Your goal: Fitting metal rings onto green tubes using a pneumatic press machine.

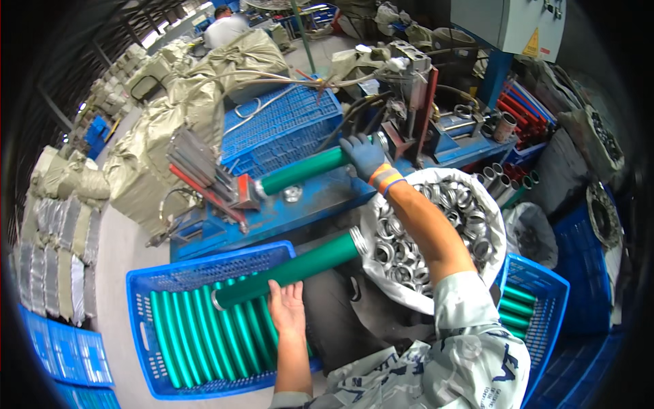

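My left hand (287, 310), bare, holds a green tube (289, 269) from below, with its fingers partly hidden by the tube. This tube slants up to the right over the basket's far edge and has a silvery metal ring on each end. My right hand (364, 155), in a grey-blue glove with an orange cuff, is closed around the right end of a second green tube (306, 169). That tube lies between the two end heads of a blue bench machine (293, 218). A loose metal ring (292, 194) rests on the machine bed below it.
A blue basket (139, 327) full of green tubes stands in front of me on the left. Right of it is a white sack (371, 238) of metal rings. Another blue basket (555, 300) with tubes is at the right. Beyond the machine lie blue crates (279, 126) and bulging sacks (197, 102).
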Available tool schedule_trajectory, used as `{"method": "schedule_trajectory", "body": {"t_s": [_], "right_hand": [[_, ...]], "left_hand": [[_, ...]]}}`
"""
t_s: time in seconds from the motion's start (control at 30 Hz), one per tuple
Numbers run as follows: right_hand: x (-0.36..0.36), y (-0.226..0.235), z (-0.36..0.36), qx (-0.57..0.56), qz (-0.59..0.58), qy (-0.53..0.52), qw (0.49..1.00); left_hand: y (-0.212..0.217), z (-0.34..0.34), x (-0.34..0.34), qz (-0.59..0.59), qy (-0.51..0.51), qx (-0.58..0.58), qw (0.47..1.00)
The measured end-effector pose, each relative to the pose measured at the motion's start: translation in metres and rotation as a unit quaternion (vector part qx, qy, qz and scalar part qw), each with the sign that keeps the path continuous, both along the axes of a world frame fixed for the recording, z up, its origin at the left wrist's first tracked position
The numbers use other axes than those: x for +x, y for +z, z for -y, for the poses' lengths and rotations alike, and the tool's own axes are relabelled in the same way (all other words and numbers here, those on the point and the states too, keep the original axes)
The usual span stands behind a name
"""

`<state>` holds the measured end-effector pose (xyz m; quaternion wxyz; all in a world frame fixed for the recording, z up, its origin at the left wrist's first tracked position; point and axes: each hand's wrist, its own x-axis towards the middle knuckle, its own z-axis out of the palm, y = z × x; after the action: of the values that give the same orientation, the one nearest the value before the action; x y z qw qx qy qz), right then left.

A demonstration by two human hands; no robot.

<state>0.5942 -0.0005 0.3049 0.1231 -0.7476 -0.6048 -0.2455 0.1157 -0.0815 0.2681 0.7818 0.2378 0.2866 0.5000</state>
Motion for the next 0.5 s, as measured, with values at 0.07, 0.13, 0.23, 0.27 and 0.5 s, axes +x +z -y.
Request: {"method": "schedule_trajectory", "body": {"t_s": [0.07,0.13,0.23,0.27,0.5], "right_hand": [[0.007,0.028,0.029,0.119,0.025,0.072,0.990],[-0.030,0.085,0.080,0.149,-0.189,0.159,0.957],[-0.017,0.121,0.197,0.216,-0.359,0.163,0.893],[-0.017,0.118,0.226,0.270,-0.419,0.207,0.842],[-0.088,0.069,0.425,0.464,-0.575,0.083,0.669]], "left_hand": [[-0.007,-0.008,0.018,-0.008,-0.010,0.001,1.000],[-0.018,-0.017,0.024,-0.014,-0.003,-0.003,1.000],[-0.013,-0.028,0.125,0.005,-0.082,-0.010,0.997],[-0.020,-0.044,0.158,0.029,-0.105,0.007,0.994],[-0.033,-0.187,0.321,0.003,-0.022,-0.023,0.999]]}}
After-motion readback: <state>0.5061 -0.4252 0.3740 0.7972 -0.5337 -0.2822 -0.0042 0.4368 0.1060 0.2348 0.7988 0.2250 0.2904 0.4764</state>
